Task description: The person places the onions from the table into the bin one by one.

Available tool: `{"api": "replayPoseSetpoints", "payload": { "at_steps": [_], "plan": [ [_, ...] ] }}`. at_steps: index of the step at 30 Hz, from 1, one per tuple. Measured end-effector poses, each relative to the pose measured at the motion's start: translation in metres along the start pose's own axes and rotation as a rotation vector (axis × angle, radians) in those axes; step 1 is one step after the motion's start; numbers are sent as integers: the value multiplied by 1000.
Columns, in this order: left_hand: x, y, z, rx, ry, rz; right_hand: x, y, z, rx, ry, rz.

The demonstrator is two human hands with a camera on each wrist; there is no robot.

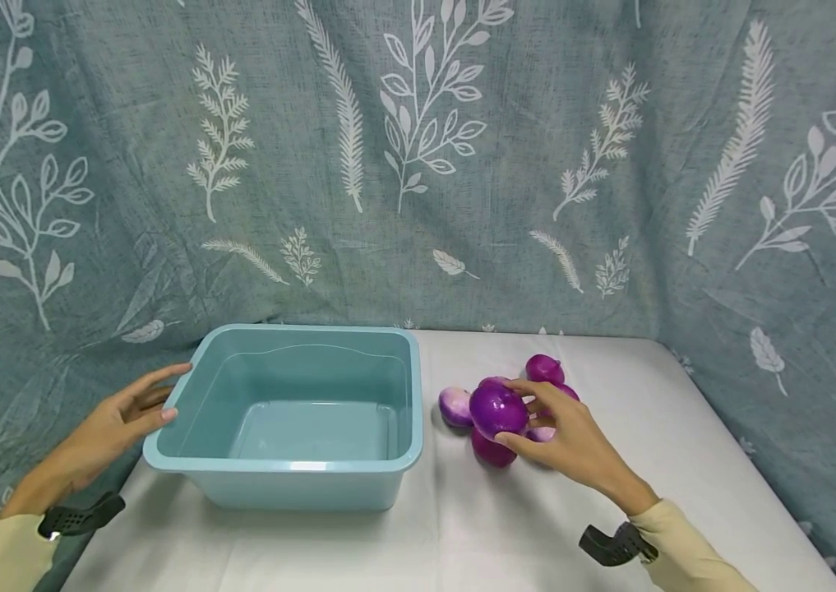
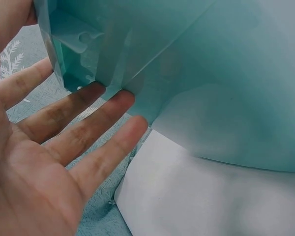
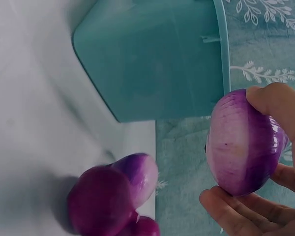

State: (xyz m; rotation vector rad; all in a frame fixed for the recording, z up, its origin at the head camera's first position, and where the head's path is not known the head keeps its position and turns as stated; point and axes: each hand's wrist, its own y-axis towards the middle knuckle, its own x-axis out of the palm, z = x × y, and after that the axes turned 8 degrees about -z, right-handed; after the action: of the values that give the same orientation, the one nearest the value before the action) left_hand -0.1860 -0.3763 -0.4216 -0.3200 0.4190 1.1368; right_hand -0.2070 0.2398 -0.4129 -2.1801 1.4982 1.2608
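In the head view my right hand (image 1: 569, 432) holds a shiny purple onion (image 1: 497, 409) above a group of other onions. Its pale root side shows in the right wrist view, with the thumb on one side of the onion (image 3: 243, 142) and fingers on the other. My left hand (image 1: 117, 423) touches the left rim of a light blue plastic basin (image 1: 284, 466), thumb and index finger at the rim. Seen from the left wrist, the other fingers (image 2: 105, 157) are fairly straight and lie against the basin's outer wall. The basin holds nothing visible.
Several purple onions lie close together right of the basin, among them a pale-sided onion (image 1: 454, 407) and a dark one (image 1: 545, 368); some are partly hidden by the right hand. A white-covered table (image 1: 654, 411) lies beneath. A leaf-patterned curtain (image 1: 388, 247) borders it.
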Motion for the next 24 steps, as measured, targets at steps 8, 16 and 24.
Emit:
{"api": "replayPoseSetpoints", "payload": {
  "at_steps": [8,16,24],
  "plan": [
    [0,0,-1,16,4,2,7,17,-14,-55,53,-18],
    [2,-2,-1,24,-3,3,15,29,-30,-51,42,-32],
    [2,-1,-1,20,30,20,21,46,-46,-101,95,-57]
  ]
}}
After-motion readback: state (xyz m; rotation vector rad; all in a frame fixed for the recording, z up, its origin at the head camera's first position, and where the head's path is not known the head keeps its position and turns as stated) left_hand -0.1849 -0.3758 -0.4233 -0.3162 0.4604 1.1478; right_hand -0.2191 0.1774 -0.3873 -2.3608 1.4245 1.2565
